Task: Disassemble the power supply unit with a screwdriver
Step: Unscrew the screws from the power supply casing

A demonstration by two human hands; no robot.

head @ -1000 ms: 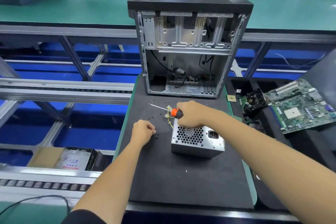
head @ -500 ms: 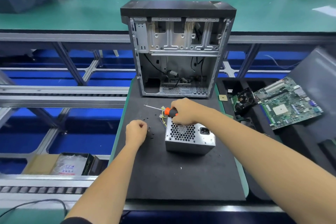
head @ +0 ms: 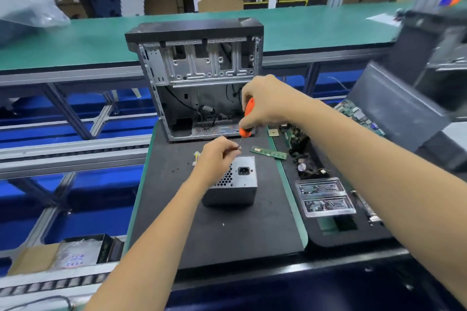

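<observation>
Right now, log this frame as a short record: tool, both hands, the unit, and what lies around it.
tool: orange-handled screwdriver, roughly upright, tip down
right hand: grips the handle
left hand: pinches the shaft near the tip
power supply unit: on the black mat, socket face up
behind: open computer case
right of unit: memory stick

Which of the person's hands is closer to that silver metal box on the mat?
Left. The left hand hovers just over the silver box, pinching the screwdriver shaft. The right hand grips the handle higher up.
</observation>
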